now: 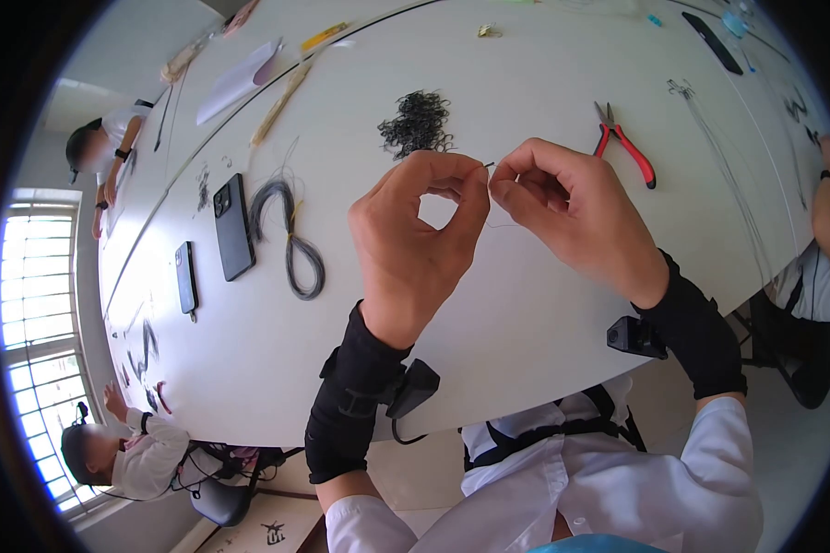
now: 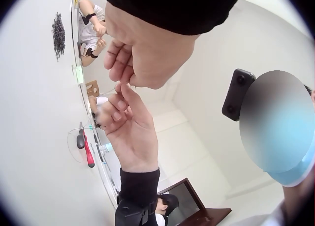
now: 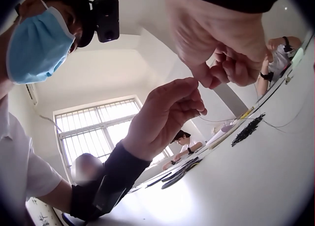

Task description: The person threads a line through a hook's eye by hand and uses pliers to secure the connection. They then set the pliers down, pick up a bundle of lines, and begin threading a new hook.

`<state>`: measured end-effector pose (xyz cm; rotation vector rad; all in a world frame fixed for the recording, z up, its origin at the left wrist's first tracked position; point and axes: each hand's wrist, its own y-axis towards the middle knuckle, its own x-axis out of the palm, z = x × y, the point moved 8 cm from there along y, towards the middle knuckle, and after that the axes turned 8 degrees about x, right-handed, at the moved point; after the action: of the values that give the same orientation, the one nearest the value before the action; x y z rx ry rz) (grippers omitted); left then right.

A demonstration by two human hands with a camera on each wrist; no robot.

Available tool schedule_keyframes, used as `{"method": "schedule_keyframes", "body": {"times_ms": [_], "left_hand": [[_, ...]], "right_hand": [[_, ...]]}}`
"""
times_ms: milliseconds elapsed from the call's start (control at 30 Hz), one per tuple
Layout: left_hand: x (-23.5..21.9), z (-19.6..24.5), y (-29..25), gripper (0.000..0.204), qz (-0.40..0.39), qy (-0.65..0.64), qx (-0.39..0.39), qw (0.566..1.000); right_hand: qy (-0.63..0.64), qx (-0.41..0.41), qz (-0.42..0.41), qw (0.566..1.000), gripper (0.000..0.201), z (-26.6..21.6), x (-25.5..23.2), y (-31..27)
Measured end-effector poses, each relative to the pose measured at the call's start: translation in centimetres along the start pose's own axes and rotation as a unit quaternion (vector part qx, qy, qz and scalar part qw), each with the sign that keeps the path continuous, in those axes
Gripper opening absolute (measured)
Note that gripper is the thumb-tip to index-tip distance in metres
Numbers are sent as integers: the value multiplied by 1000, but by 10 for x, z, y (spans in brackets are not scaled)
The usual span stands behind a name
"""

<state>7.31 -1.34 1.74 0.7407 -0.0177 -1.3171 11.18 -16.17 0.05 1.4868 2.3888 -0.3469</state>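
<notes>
In the head view, my left hand point(image 1: 410, 235) pinches a small thin dark piece point(image 1: 489, 165) between thumb and index finger; most of it is hidden by the fingertips. My right hand point(image 1: 581, 212) meets it from the other side, thumb and index finger pinched together on a fine thread point(image 1: 503, 225). The right wrist view shows the thread point(image 3: 216, 120) trailing from the fingers over the table. Just beyond the left hand lies a pile of small black hook-like pieces point(image 1: 417, 123). Red-handled pliers point(image 1: 629, 152) lie beyond the right hand.
A bundle of grey line point(image 1: 290, 244) lies left of the hands, with a large phone point(image 1: 234, 227) and a smaller phone point(image 1: 186, 278) beside it. Long thin wires point(image 1: 724, 157) stretch along the right of the white table point(image 1: 489, 323). Other people sit around the table.
</notes>
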Motion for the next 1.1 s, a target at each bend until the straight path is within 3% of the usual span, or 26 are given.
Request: {"method": "schedule_keyframes", "body": {"times_ms": [133, 233, 467, 667, 767, 967, 1100], "left_hand": [[2, 2, 1, 9, -18, 28, 24, 999], [5, 9, 2, 8, -39, 50, 59, 996], [8, 17, 2, 7, -62, 41, 84, 994], [4, 5, 1, 9, -8, -19, 57, 998], [2, 1, 0, 7, -16, -25, 4, 1000], [3, 10, 2, 6, -31, 39, 59, 997], [8, 13, 2, 5, -56, 36, 76, 995]], "right_hand": [[-92, -143, 68, 983, 8, -31, -4, -15], [-84, -152, 80, 982, 8, -36, -12, -12], [-11, -36, 36, 999, 15, -8, -20, 8], [60, 11, -12, 998, 17, 9, -6, 7], [9, 21, -11, 1000, 13, -1, -1, -4], [-94, -140, 62, 984, 7, -37, -6, -19], [-49, -63, 39, 996, 8, -34, -18, -7]]}}
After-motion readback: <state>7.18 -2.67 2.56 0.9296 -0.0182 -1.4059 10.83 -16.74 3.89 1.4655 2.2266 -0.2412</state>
